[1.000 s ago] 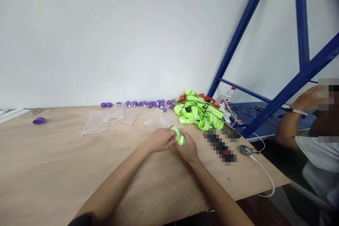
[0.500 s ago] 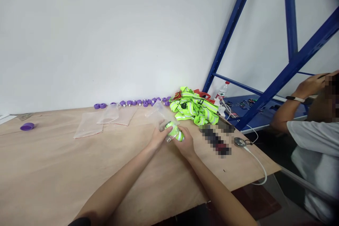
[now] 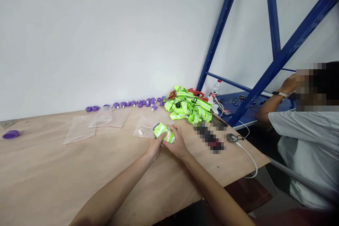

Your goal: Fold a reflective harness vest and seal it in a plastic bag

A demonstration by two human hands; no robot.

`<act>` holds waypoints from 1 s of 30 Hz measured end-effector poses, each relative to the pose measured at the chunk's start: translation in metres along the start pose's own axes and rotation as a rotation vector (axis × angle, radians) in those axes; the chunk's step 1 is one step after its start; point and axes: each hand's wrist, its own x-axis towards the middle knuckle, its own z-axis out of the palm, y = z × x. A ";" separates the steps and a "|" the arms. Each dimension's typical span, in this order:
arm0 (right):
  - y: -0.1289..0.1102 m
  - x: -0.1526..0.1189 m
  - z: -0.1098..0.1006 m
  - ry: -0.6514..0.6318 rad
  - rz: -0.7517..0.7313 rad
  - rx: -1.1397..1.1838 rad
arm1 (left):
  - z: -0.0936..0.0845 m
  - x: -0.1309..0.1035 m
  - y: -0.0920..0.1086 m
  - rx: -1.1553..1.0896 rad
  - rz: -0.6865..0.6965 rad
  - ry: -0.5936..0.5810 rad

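While both hands support the roll (image 3: 160,129) at lower centre of the frame, above the tabletop (image 3: 79,176), the left hand (image 3: 153,147) presses its thumb on the near side. Fingers of the right hand (image 3: 178,143) curl around the right end, pinching it. The bag (image 3: 141,127) extends left from the roll; how far it encloses the roll cannot be determined. Apply even, light pressure: excess force may crease the film, while a loose grip may let the layers unwind.
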 end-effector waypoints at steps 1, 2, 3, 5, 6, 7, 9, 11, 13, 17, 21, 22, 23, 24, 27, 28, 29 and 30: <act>-0.001 0.000 0.000 -0.012 -0.010 0.036 | -0.001 0.001 0.001 -0.008 0.003 0.009; -0.001 0.000 0.001 -0.012 -0.010 0.080 | -0.002 0.001 0.003 -0.017 0.009 0.020; -0.001 0.000 0.002 0.005 0.004 0.133 | -0.003 0.002 0.005 -0.026 0.019 0.033; 0.001 0.001 0.007 0.077 0.085 0.265 | -0.004 0.004 0.008 -0.044 0.048 0.059; 0.002 0.001 0.010 0.116 0.146 0.340 | -0.003 0.004 0.010 -0.052 0.068 0.070; 0.003 0.002 0.012 0.144 0.211 0.412 | -0.003 0.005 0.011 -0.058 0.090 0.078; 0.005 0.003 0.017 0.151 0.332 0.535 | -0.003 0.005 0.013 -0.047 0.135 0.089; 0.005 0.003 0.020 0.109 0.420 0.626 | -0.004 0.006 0.013 0.011 0.186 0.098; 0.004 0.003 0.020 0.071 0.455 0.691 | -0.006 0.007 0.014 0.110 0.233 0.122; 0.000 0.003 0.015 0.090 0.409 0.663 | -0.010 0.009 0.018 0.243 0.247 0.158; -0.002 0.004 0.011 0.131 0.354 0.587 | -0.014 0.012 0.022 0.261 0.178 0.109; -0.002 0.004 0.011 0.133 0.354 0.592 | -0.015 0.013 0.021 0.265 0.158 0.096; -0.001 0.004 0.012 0.134 0.358 0.602 | -0.016 0.013 0.020 0.269 0.141 0.081; 0.000 0.005 0.012 0.138 0.363 0.615 | -0.016 0.013 0.018 0.272 0.128 0.066; 0.004 0.005 0.014 0.148 0.373 0.648 | -0.015 0.010 0.014 0.277 0.122 0.032; 0.004 0.006 0.014 0.152 0.373 0.651 | -0.014 0.009 0.013 0.278 0.128 0.025; 0.004 0.006 0.015 0.161 0.374 0.651 | -0.013 0.008 0.012 0.280 0.132 0.018; 0.004 0.006 0.015 0.169 0.379 0.656 | -0.012 0.007 0.012 0.281 0.136 0.012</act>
